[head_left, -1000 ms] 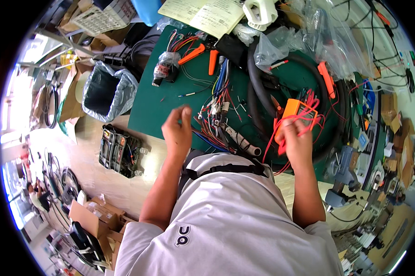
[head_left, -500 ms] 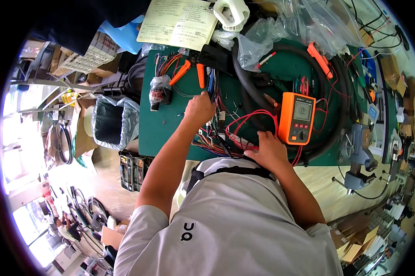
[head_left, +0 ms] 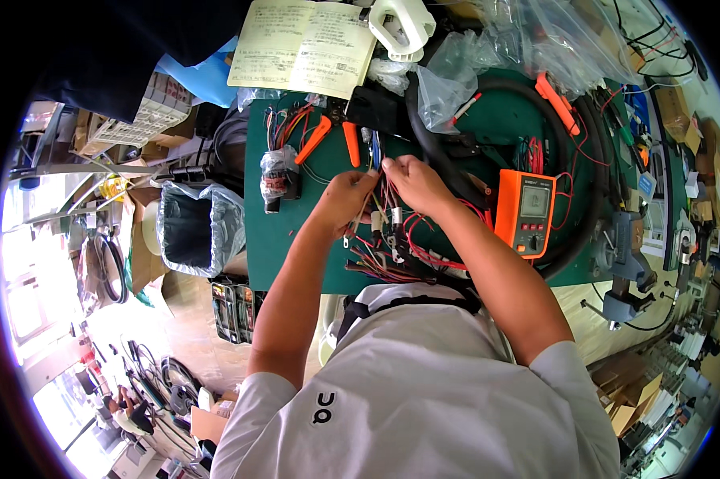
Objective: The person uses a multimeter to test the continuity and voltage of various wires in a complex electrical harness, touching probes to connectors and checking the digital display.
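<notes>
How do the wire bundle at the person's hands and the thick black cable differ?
The wire bundle has thin strands in several colours; the black cable is much thicker. The wire bundle is at the fingertips of the left hand and right hand; the black cable loops round at the right. Both lie on the green tabletop.

**Qty by kind**

We ct. 1 L hand + 1 R hand, w/ wires btwn them too tangled to ct. Fwd of them we've 1 open notebook + 2 orange handles; R of R hand, 1 orange meter w/ screen, 1 vise; L of L hand, 1 lined bin.
</notes>
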`<action>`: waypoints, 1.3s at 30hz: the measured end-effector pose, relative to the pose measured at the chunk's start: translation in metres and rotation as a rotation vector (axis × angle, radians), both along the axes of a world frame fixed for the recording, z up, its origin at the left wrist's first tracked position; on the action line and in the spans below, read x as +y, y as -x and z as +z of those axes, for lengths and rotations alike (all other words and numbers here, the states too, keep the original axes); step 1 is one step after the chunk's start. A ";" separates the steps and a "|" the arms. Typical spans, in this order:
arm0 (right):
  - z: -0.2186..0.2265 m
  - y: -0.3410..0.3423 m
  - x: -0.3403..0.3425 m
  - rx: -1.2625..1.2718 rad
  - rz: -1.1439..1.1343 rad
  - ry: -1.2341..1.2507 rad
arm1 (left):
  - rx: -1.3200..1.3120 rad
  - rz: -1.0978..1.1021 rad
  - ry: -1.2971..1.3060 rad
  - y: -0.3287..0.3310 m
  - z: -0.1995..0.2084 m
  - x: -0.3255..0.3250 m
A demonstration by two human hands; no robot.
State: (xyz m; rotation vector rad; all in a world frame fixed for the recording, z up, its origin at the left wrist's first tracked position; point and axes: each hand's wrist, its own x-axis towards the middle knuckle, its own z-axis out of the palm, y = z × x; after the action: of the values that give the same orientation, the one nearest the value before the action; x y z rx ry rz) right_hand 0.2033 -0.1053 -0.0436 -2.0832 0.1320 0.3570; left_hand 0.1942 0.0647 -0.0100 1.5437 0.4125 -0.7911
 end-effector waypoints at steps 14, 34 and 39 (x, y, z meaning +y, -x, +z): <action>-0.013 -0.011 0.019 0.415 -0.112 -0.279 | -0.105 0.035 -0.016 -0.003 -0.028 0.012; 0.009 -0.014 -0.036 0.689 -0.115 -0.547 | -0.123 0.104 -0.089 -0.005 -0.025 0.036; 0.015 -0.013 -0.029 0.584 -0.023 -0.249 | -0.157 -0.096 -0.311 -0.009 -0.026 0.033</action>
State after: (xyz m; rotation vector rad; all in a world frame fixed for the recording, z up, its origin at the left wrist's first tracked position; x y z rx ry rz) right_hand 0.2164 -0.1343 -0.0285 -1.6807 0.4343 0.9141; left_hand 0.2028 0.0978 -0.0361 1.9139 0.3593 -0.6964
